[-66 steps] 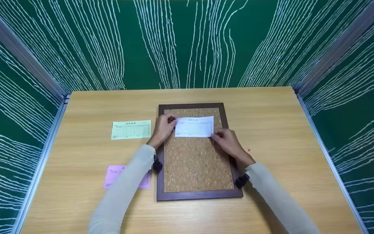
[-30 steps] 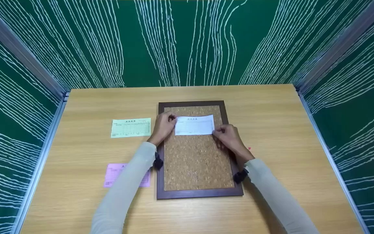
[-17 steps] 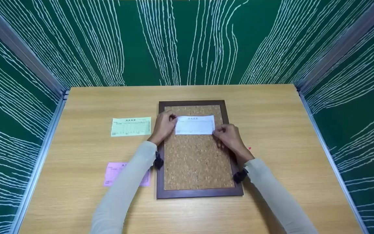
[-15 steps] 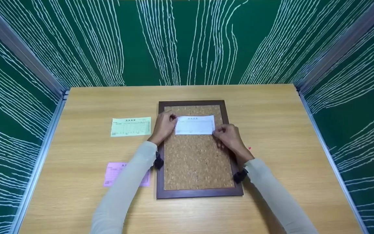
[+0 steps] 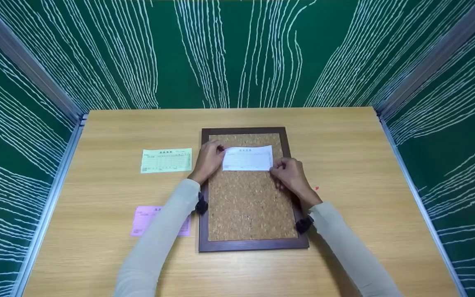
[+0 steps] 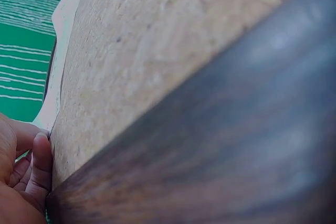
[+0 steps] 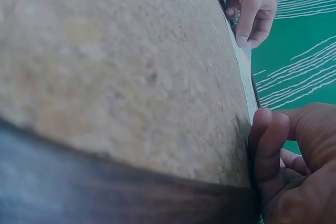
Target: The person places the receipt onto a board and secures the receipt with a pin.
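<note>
A white printed paper slip (image 5: 247, 159) lies over the upper part of a cork board (image 5: 252, 206) with a dark brown frame. My left hand (image 5: 210, 161) pinches the slip's left edge near its upper corner. At the lower right corner, my right hand (image 5: 290, 175) pinches the paper between thumb and finger. The left wrist view has my left hand (image 6: 26, 169) beside the frame, at the slip's edge. In the right wrist view my right hand (image 7: 296, 158) is close by, and the left hand (image 7: 248, 6) grips the far end of the paper.
Left of the board lie a green printed slip (image 5: 166, 160) and a pink slip (image 5: 144, 220), partly covered by the left sleeve. A tiny red object (image 5: 316, 188) sits right of the board. Green walls with white lines (image 5: 229, 53) enclose the wooden table (image 5: 118, 132).
Over about two seconds the right hand has shifted slightly at the slip's lower right corner. Both hands keep hold of the slip, and its place on the board is nearly the same.
</note>
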Available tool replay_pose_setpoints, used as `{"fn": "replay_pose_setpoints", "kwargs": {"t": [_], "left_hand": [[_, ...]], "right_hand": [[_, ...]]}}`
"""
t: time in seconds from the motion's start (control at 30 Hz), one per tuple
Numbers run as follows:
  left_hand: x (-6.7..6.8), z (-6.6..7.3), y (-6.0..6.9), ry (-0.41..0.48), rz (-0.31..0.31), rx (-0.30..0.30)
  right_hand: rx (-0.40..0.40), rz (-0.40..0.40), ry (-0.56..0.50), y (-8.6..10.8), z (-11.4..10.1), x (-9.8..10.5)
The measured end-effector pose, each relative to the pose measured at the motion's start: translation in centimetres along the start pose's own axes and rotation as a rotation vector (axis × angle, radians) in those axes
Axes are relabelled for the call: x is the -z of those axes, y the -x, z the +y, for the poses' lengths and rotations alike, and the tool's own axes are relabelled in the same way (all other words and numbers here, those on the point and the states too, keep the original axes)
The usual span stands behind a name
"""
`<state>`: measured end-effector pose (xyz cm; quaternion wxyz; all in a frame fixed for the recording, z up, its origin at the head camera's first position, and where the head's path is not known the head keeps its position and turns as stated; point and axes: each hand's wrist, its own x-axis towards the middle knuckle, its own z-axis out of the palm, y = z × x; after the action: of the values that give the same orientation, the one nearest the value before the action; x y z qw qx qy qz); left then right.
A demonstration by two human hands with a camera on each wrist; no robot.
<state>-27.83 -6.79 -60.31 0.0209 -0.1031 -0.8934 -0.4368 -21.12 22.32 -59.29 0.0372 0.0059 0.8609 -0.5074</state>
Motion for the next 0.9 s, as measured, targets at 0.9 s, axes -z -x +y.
{"fn": "replay_pose_setpoints", "kwargs": {"t": [0.9], "left_hand": [[0.4,0.4,0.2,-0.024,-0.039,0.012]], "right_hand": [[0.004,0.013,0.014,0.5,-0.1,0.1]]}}
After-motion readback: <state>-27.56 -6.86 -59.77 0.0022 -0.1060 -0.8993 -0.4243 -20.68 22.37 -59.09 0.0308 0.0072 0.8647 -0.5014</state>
